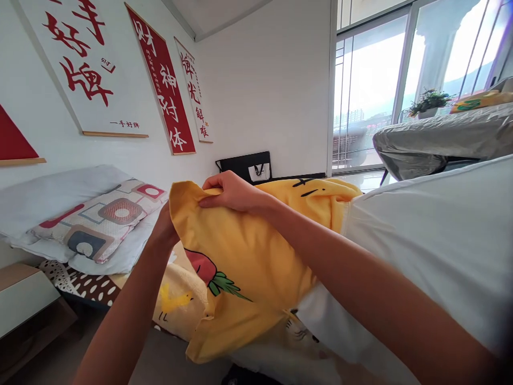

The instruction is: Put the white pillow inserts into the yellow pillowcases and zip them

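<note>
Cloth (240, 256), yellow with a carrot print, hangs up close, right hand (232, 192) pinching its top edge; left hand (163, 231) sits behind it, fingers hidden, grip unclear. Beyond, a patterned pillow (104, 219) lies on the bed (80, 283).

Spotted bed (86, 287), apparently, under stacked pillows (102, 222)

The pillow (100, 219) lies on the bed (80, 283) at left, below the wall scrolls (164, 80). The cloth (240, 256) hangs right of it, before the bag (244, 167).
</note>
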The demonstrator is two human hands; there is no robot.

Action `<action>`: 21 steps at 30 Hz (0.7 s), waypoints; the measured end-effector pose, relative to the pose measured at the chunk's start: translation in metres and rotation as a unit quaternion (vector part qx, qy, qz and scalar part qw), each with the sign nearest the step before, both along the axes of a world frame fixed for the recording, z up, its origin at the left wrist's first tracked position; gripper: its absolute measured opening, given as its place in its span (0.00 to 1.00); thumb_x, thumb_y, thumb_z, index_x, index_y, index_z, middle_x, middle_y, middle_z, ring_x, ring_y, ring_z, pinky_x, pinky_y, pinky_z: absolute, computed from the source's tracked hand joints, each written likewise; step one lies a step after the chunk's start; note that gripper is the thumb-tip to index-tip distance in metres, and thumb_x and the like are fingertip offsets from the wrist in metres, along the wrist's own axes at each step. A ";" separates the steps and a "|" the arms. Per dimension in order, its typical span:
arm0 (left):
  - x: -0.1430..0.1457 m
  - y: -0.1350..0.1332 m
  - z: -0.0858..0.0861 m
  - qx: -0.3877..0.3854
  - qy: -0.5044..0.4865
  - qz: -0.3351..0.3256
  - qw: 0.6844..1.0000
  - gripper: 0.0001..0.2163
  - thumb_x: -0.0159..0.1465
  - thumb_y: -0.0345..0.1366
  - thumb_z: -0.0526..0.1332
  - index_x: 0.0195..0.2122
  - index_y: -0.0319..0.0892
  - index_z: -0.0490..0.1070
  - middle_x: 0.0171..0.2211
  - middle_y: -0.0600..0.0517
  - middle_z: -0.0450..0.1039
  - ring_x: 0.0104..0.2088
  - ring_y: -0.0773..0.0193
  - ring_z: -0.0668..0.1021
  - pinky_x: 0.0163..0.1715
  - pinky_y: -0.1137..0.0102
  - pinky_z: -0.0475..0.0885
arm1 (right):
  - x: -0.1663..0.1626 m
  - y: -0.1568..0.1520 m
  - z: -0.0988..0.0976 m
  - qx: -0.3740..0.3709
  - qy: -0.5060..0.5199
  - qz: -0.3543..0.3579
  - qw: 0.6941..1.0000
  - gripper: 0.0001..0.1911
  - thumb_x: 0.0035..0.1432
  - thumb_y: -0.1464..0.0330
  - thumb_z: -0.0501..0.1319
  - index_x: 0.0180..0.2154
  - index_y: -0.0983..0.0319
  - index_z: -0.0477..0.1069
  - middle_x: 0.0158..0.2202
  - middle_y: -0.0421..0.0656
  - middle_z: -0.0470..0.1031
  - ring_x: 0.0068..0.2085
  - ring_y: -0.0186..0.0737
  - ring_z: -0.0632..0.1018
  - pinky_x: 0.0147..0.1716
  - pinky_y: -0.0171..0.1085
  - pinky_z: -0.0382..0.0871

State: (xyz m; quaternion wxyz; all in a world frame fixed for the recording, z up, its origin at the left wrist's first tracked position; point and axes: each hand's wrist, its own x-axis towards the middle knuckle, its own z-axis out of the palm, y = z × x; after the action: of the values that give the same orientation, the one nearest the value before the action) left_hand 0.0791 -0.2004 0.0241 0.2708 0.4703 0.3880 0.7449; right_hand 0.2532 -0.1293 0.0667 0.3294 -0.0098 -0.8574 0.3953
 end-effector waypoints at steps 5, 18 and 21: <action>-0.005 0.002 -0.008 0.006 0.072 0.032 0.997 0.12 0.41 0.36 0.71 0.22 0.40 0.69 0.19 0.56 0.67 0.20 0.70 0.67 0.19 0.75 0.65 | 0.006 -0.001 0.000 -0.112 -0.033 0.064 0.991 0.11 0.40 0.66 0.71 0.26 0.62 0.73 0.25 0.36 0.73 0.28 0.33 0.73 0.27 0.31 0.67; 0.013 -0.038 0.007 -0.006 0.003 -0.002 1.000 0.20 0.43 0.54 0.71 0.28 0.43 0.76 0.25 0.52 0.73 0.27 0.63 0.73 0.23 0.71 0.70 | 0.009 0.004 0.004 -0.136 0.036 0.023 0.990 0.11 0.36 0.70 0.73 0.26 0.64 0.76 0.25 0.39 0.76 0.28 0.33 0.75 0.30 0.32 0.70; 0.018 -0.055 0.010 0.031 0.076 -0.073 0.994 0.31 0.47 0.63 0.65 0.43 0.43 0.76 0.37 0.46 0.76 0.39 0.53 0.76 0.30 0.67 0.74 | 0.006 0.001 0.004 -0.120 0.055 -0.030 0.991 0.11 0.36 0.68 0.73 0.24 0.64 0.74 0.23 0.38 0.74 0.26 0.32 0.73 0.26 0.31 0.67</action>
State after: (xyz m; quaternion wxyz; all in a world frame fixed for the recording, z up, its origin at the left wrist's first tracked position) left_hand 0.0967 -0.2554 0.0343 0.2794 0.5607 0.3489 0.6971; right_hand 0.2588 -0.1280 0.0706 0.3846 -0.0530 -0.7837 0.4849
